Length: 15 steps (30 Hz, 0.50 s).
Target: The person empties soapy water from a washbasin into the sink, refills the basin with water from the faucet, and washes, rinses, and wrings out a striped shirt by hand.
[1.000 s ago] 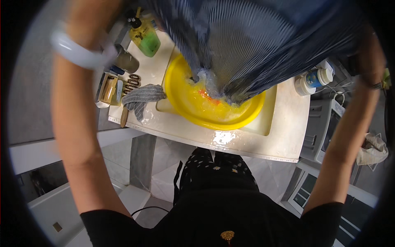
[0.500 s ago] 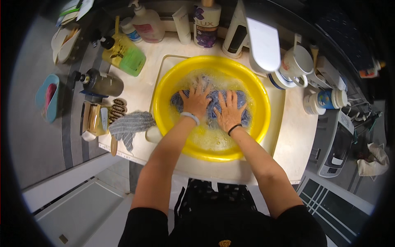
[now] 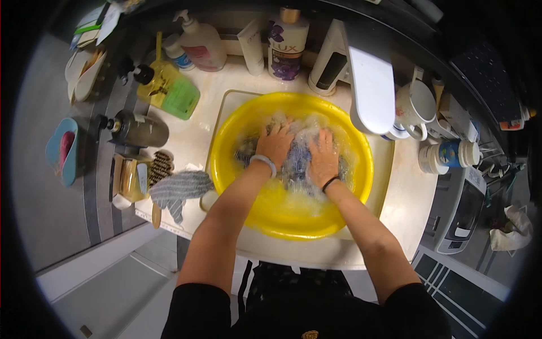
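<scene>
A yellow basin (image 3: 271, 230) holds sudsy water and a blue-and-white striped cloth (image 3: 299, 164), partly hidden by foam and splashing water. Inside it, my left hand (image 3: 275, 142) lies on the left part of the cloth, palm down, with its fingers stretched out. My right hand (image 3: 323, 161) presses flat on the right part, fingers extended and pointing away from me. Neither hand grips the cloth. A pale band circles my left wrist and a dark one my right.
Over the basin's far right edge reaches a white faucet (image 3: 371, 85). Pump bottles, including a green-yellow one (image 3: 172, 93), line the back and left. A grey striped cloth (image 3: 180, 189) lies left of the basin beside a hairbrush (image 3: 161, 165). A mug (image 3: 415, 104) stands at the right.
The view has shifted, so everything sits lower in the picture. The cloth is now more bunched and covered with foam, and the water is stirred up. My hands stay pressed on it.
</scene>
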Each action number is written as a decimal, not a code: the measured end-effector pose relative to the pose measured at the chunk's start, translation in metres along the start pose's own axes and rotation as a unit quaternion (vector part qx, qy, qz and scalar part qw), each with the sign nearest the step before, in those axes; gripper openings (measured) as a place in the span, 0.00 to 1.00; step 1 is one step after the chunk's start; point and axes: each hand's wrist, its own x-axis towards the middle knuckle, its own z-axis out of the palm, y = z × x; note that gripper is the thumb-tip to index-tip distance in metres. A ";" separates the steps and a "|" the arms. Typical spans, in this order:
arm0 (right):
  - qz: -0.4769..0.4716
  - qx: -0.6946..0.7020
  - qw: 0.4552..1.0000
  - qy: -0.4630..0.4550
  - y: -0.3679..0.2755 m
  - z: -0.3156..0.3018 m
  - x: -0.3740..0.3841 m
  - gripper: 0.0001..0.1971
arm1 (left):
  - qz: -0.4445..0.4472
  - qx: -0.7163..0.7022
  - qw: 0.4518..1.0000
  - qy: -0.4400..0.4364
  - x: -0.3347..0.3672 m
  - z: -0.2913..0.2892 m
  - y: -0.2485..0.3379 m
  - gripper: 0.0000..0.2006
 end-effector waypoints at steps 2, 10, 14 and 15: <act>0.028 -0.176 0.963 -0.200 -0.012 0.010 0.011 0.28 | 0.016 0.047 0.999 0.009 0.004 0.018 -0.010 0.16; -0.119 -0.092 0.971 -0.185 -0.026 -0.035 -0.022 0.37 | -0.062 -0.008 0.990 -0.124 -0.045 -0.039 -0.013 0.19; -0.094 -0.118 0.949 -0.275 -0.027 -0.009 -0.030 0.38 | -0.080 0.124 0.949 -0.280 -0.050 -0.034 0.010 0.22; -0.096 -0.149 0.949 -0.261 -0.028 -0.006 -0.029 0.33 | -0.108 0.126 0.946 -0.279 -0.047 -0.030 0.018 0.22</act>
